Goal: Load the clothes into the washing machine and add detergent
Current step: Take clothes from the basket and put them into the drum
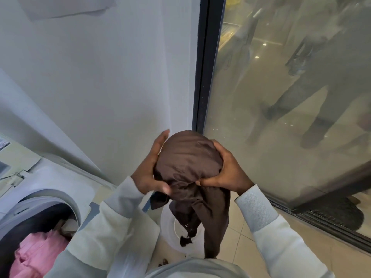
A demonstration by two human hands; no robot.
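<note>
A dark brown garment [186, 163] is bunched into a ball in the air between my hands, with loose ends hanging down. My left hand [149, 171] cups its left side, fingers along the cloth and thumb underneath. My right hand [226, 171] grips its right side with curled fingers and thumb. The front-loading washing machine [60, 181] stands at the lower left with its round opening [38, 223] uncovered. Pink clothes [38, 255] lie inside the drum. No detergent is in view.
A white bucket-like container [170, 227] stands on the tiled floor below the hanging cloth. A white wall [100, 87] is straight ahead. A dark-framed glass door [281, 117] fills the right side, with reflections in it.
</note>
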